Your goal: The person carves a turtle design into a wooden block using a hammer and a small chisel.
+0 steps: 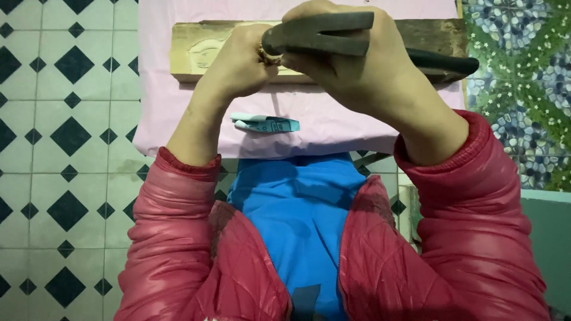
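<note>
Wooden plank (196, 50), pale and rectangular, lies flat across the far part of a pink cloth (333, 128), with a shallow curved carving cut into its left end. Much of its middle and right is hidden behind the person's two hands. The pink cloth covers a low surface directly in front of the person and hangs toward their lap. To the left, the floor (59, 148) is white tile with black diamond insets; to the right, a wall or panel (523, 89) shows a pebble-and-green-leaf pattern.

Red padded jacket sleeves (172, 238) reach forward from both sides over a blue garment (297, 220).

The right hand (363, 68) is clenched around a dark hammer (321, 35), held sideways above the plank, its black handle (443, 61) sticking out to the right over the plank's darker end. The left hand (238, 62) is closed in a fist just beside the hammer's head, above the plank's middle; it seems to grasp a small tool with a brass-coloured ring (269, 56), though the tool itself is mostly hidden.

A small folded piece of light blue paper (264, 123) lies on the cloth, nearer the person than the plank and just below the left wrist.
</note>
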